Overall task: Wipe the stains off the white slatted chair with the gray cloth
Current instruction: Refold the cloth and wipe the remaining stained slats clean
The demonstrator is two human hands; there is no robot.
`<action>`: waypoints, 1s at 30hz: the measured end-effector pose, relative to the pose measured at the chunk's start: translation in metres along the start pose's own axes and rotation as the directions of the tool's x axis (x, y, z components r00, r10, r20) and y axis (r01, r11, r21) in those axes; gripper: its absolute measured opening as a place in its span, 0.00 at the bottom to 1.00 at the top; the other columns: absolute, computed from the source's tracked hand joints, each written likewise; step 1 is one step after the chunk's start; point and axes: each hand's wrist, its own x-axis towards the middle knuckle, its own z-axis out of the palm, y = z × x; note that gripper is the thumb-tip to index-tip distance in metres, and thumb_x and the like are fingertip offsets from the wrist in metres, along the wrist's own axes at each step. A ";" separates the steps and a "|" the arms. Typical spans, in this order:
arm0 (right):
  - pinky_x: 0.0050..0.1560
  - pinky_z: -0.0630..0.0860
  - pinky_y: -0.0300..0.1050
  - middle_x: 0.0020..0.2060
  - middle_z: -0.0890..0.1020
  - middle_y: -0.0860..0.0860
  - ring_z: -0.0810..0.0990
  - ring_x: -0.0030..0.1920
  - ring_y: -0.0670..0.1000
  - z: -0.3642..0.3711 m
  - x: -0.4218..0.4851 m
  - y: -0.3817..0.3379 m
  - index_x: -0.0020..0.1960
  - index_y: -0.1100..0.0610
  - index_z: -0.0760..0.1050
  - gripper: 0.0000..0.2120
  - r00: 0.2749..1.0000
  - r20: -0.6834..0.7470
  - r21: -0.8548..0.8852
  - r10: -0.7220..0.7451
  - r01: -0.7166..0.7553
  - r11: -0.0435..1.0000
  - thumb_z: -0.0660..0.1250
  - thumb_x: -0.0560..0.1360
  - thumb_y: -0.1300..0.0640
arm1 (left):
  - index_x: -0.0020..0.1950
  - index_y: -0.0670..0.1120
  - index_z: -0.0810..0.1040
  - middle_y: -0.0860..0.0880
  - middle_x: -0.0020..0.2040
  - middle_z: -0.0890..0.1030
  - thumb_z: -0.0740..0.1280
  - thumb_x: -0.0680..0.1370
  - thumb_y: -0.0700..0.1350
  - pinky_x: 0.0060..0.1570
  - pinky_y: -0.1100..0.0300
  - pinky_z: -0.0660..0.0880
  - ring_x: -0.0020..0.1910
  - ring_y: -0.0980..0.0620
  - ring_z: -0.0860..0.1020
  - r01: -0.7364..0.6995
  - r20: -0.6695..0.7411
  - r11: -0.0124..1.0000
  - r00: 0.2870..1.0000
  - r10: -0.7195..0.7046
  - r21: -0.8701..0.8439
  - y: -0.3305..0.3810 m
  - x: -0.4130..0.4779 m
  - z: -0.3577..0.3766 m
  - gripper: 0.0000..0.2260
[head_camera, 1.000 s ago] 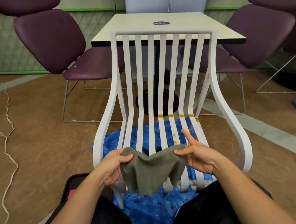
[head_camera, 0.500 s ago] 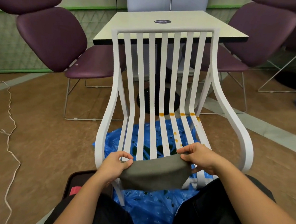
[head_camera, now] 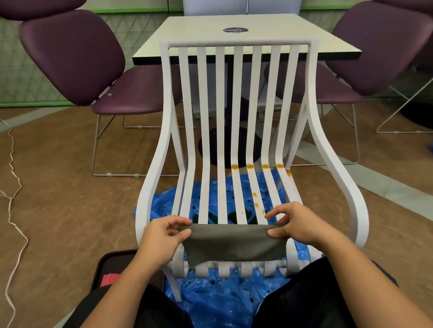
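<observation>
The white slatted chair (head_camera: pixel 168 124) faces me. Orange stains (head_camera: pixel 257 166) dot the right slats where seat meets back, and smaller spots run down toward the front. The gray cloth (head_camera: pixel 233 244) is stretched flat across the front of the seat. My left hand (head_camera: pixel 163 233) pinches its left corner. My right hand (head_camera: pixel 295 224) pinches its right corner, just in front of the lowest spots.
Blue plastic sheeting (head_camera: pixel 215 307) lies under the chair. A beige table (head_camera: pixel 328 45) stands behind it with purple chairs (head_camera: pixel 72 54) either side. A white cord (head_camera: pixel 10 200) trails over the brown floor at left. A dark tray (head_camera: pixel 111 266) sits by my left knee.
The cloth hung slack between my hands; it is now pulled taut and lowered flat onto the front of the seat. My right hand's fingers have closed onto its corner.
</observation>
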 end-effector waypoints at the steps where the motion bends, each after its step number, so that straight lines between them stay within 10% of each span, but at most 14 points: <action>1: 0.53 0.82 0.47 0.45 0.86 0.49 0.85 0.47 0.50 -0.002 -0.001 0.001 0.55 0.45 0.82 0.15 1.000 0.008 0.002 0.010 -0.010 1.000 0.79 0.71 0.57 | 0.50 0.57 0.84 0.57 0.48 0.83 0.74 0.76 0.40 0.44 0.69 0.75 0.48 0.57 0.82 -0.005 -0.008 1.000 1.000 0.005 0.025 0.000 0.000 0.001 0.11; 9: 0.56 0.78 0.45 0.44 0.86 0.46 0.83 0.47 0.46 0.000 -0.004 -0.001 0.64 0.46 0.79 0.20 0.996 0.090 -0.142 -0.011 0.024 0.990 0.75 0.74 0.59 | 0.53 0.58 0.82 0.58 0.48 0.83 0.70 0.79 0.42 0.55 0.61 0.75 0.51 0.59 0.79 0.004 -0.029 0.998 1.000 -0.002 0.060 0.001 0.006 0.006 0.10; 16: 0.55 0.83 0.53 0.64 0.78 0.65 0.83 0.56 0.61 -0.013 -0.007 0.004 0.68 0.55 0.77 0.27 0.810 0.586 0.496 0.018 -0.376 0.782 0.72 0.72 0.73 | 0.55 0.49 0.85 0.53 0.51 0.83 0.65 0.82 0.38 0.46 0.64 0.78 0.52 0.55 0.80 0.058 -0.033 0.952 0.997 -0.071 -0.300 0.013 0.003 0.004 0.10; 21: 0.60 0.80 0.52 0.62 0.80 0.65 0.82 0.55 0.59 -0.018 0.005 -0.002 0.60 0.65 0.81 0.17 0.931 0.365 0.712 -0.007 -0.275 0.646 0.70 0.72 0.71 | 0.54 0.48 0.85 0.48 0.52 0.82 0.66 0.81 0.40 0.54 0.48 0.81 0.54 0.48 0.80 0.045 -0.070 0.917 0.994 -0.078 -0.396 0.025 0.010 -0.005 0.09; 25: 0.60 0.80 0.55 0.57 0.84 0.61 0.83 0.55 0.59 -0.017 0.004 -0.004 0.58 0.65 0.82 0.18 0.989 0.146 0.818 0.038 -0.142 0.557 0.76 0.68 0.64 | 0.55 0.47 0.84 0.45 0.52 0.83 0.71 0.78 0.39 0.52 0.54 0.80 0.54 0.47 0.81 -0.017 -0.069 0.923 0.998 -0.011 -0.384 0.031 0.016 -0.016 0.08; 30: 0.56 0.81 0.53 0.51 0.86 0.58 0.83 0.56 0.57 -0.011 0.005 -0.005 0.54 0.62 0.84 0.15 0.975 -0.221 0.747 0.024 0.153 0.647 0.77 0.68 0.64 | 0.59 0.50 0.83 0.52 0.54 0.84 0.73 0.77 0.40 0.57 0.55 0.80 0.54 0.53 0.82 -0.069 -0.023 0.984 0.998 0.066 -0.165 0.039 0.021 -0.025 0.12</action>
